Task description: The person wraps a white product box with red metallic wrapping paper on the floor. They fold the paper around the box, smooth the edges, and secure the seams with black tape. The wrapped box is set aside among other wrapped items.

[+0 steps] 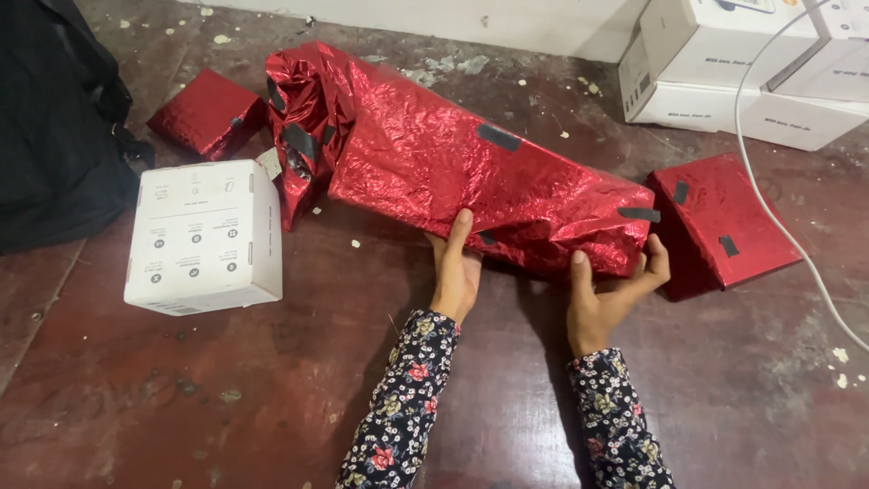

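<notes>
A long parcel [453, 167] wrapped in crinkled red foil and patched with dark tape strips lies slantwise on the dark red floor. My left hand [455, 267] presses flat against its near side, fingers pointing up. My right hand [608, 294] cups under the parcel's right end, fingers spread. Both sleeves carry a flower print. Loose foil [303, 118] bunches at the parcel's far left end.
A white carton [204, 235] sits left of the parcel. Two smaller red-wrapped boxes lie at back left [206, 113] and at right [724, 222]. Stacked white boxes [742, 72] and a white cable [769, 217] occupy the right corner. A black bag [54, 136] lies left.
</notes>
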